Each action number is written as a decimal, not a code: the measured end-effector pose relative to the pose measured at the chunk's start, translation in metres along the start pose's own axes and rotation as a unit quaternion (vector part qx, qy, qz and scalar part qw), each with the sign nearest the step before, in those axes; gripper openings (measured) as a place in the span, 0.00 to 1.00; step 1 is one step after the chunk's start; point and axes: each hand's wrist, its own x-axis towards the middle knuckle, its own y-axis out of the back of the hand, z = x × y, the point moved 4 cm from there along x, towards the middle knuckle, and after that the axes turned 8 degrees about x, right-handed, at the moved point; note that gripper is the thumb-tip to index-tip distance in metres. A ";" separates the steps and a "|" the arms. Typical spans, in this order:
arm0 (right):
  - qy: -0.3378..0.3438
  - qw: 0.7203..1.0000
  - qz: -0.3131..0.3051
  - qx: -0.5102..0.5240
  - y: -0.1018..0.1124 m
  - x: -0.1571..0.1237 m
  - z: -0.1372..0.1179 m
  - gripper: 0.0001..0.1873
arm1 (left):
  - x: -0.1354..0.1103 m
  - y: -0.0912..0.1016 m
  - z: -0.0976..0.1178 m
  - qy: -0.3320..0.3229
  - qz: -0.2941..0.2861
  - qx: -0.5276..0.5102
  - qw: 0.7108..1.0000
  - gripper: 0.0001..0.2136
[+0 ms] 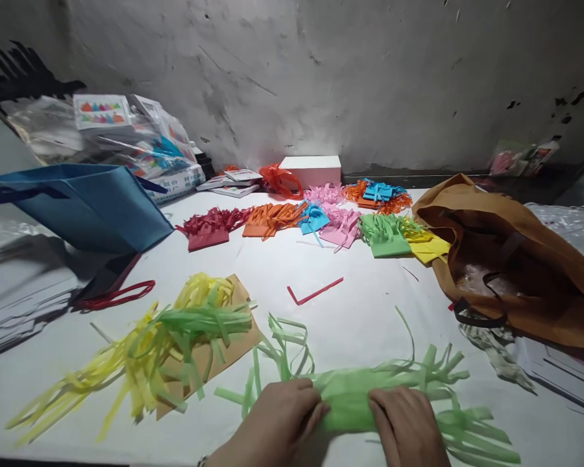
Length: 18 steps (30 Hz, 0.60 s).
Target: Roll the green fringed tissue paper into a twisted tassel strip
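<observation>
A sheet of light green tissue paper (346,397) with fringed strips at both ends lies at the table's near edge. My left hand (285,415) is closed on the left part of its uncut middle band. On the right part, my right hand (406,421) grips the same band, thumb and fingers pressed together. Fringe strips spread out past both hands on the white table. To the left, a green tissue tassel (199,324) and yellow tissue tassels (141,363) rest on a piece of brown paper (238,350).
Folded fringed bundles in dark red (208,237), orange (255,228), pink (340,233) and green (389,243) line the back. A bent red strip (316,293) lies mid-table. A blue bag (97,207) stands left, a brown bag (516,292) right. A pink box (316,174) sits by the wall.
</observation>
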 end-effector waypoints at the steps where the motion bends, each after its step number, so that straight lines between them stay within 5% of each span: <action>1: -0.005 1.000 -0.013 -0.010 -0.004 0.005 0.002 0.08 | 0.003 0.002 -0.003 0.032 -0.005 0.006 0.999 0.15; 7: -0.042 0.988 -0.055 -0.139 -0.022 0.014 0.013 0.15 | 0.021 -0.002 -0.010 0.120 -0.033 0.047 0.991 0.15; 13: -0.010 0.944 0.015 -0.330 0.035 0.002 0.040 0.13 | 0.022 -0.003 -0.009 0.117 -0.038 0.052 0.991 0.15; 15: 0.043 0.943 0.041 -0.326 0.045 0.001 0.034 0.14 | 0.022 -0.002 -0.008 0.115 -0.037 0.053 0.991 0.14; 18: 0.207 0.959 -0.015 -0.193 0.018 -0.001 0.002 0.19 | 0.024 -0.002 -0.007 0.114 -0.032 0.054 0.992 0.14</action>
